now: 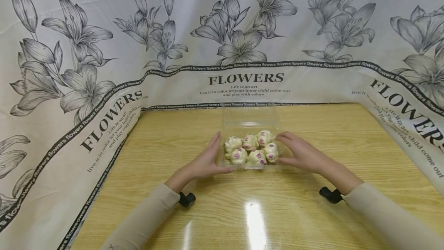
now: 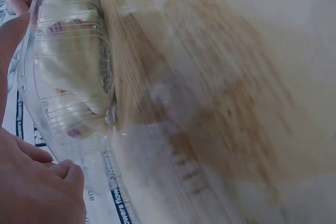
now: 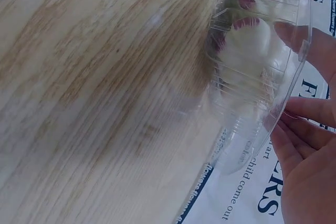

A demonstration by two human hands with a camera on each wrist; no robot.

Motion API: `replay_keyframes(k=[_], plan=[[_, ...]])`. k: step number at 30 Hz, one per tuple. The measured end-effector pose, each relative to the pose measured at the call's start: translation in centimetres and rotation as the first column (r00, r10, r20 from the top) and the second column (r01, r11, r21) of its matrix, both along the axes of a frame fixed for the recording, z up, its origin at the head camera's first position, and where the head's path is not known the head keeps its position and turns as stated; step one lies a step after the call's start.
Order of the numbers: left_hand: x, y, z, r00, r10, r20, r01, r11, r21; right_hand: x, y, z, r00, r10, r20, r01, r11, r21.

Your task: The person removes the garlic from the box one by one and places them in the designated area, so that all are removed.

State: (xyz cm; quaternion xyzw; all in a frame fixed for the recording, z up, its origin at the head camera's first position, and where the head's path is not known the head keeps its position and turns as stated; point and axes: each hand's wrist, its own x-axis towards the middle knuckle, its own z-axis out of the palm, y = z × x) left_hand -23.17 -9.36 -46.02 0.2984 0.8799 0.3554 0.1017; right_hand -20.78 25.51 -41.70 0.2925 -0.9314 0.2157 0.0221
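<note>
A clear plastic clamshell box (image 1: 254, 168) rests at the middle of the wood-grain table, its see-through lid (image 1: 248, 118) standing open toward the back. Inside sit several pale garlic bulbs (image 1: 250, 142) with purple marks, packed in two rough rows. My left hand (image 1: 205, 162) holds the box's left side, thumb at the front corner and fingers along the side. On the opposite side my right hand (image 1: 302, 152) grips the box in the same way. The right wrist view has the thumb at the box rim (image 3: 303, 51) and the other fingers bent against its end.
White cloth (image 1: 246, 84) printed with lilies and the word FLOWERS hangs behind and along both sides of the table (image 1: 166, 126). Black wrist cameras (image 1: 187, 200) are strapped at both cuffs. Light glares off the tabletop in front of the box.
</note>
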Motion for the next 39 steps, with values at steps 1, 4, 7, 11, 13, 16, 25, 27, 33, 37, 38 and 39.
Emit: replay_keyframes(k=[1,4,7,11,13,16,25,27,33,37,38,39], plan=[[0.0,0.0,0.0,1.0,-0.001,-0.002,0.001,1.0,-0.005,-0.1,-0.1,0.0,1.0,0.003,0.003,-0.003,1.0,0.003],[-0.2,0.1,-0.2,1.0,-0.009,-0.015,0.009,1.0,-0.024,-0.3,-0.3,-0.1,1.0,0.008,0.004,-0.008,1.0,0.02],[-0.2,0.2,-0.3,1.0,-0.005,-0.022,0.004,0.999,-0.046,-0.4,-0.5,-0.2,1.0,0.017,-0.009,-0.016,0.999,0.04],[-0.1,0.2,-0.6,0.999,0.0,-0.045,-0.004,0.995,-0.097,-0.5,-0.7,-0.2,0.999,0.028,-0.025,-0.027,0.998,0.062],[-0.1,0.3,-0.6,0.998,-0.005,-0.056,-0.002,0.993,-0.121,-0.6,-0.8,-0.3,0.999,0.025,-0.024,-0.024,0.997,0.067],[-0.2,0.3,-0.7,0.998,-0.015,-0.062,0.006,0.99,-0.14,-0.9,-0.7,-0.5,0.999,0.031,-0.035,-0.028,0.997,0.07],[-0.3,0.5,-0.8,0.997,-0.045,-0.064,0.034,0.985,-0.169,-1.5,-0.6,-1.0,1.0,0.008,0.026,-0.01,0.998,0.054],[-0.4,0.5,-0.9,0.996,-0.048,-0.073,0.035,0.983,-0.179,-1.6,-0.5,-1.0,0.999,0.012,0.03,-0.014,0.999,0.053],[-0.3,0.5,-0.9,0.995,-0.048,-0.089,0.031,0.982,-0.186,-2.2,-0.5,-1.5,0.999,0.032,0.017,-0.032,0.999,0.025],[-0.3,0.5,-1.1,0.995,-0.039,-0.091,0.022,0.983,-0.183,-2.4,-0.6,-1.7,0.999,0.039,0.022,-0.039,0.999,0.019],[-0.2,0.5,-1.1,0.995,-0.037,-0.093,0.019,0.983,-0.185,-2.4,-0.6,-1.7,0.999,0.04,0.025,-0.04,0.999,0.02],[-0.2,0.6,-1.1,0.995,-0.036,-0.097,0.017,0.982,-0.188,-2.4,-0.7,-1.8,0.999,0.04,0.027,-0.04,0.999,0.023]])
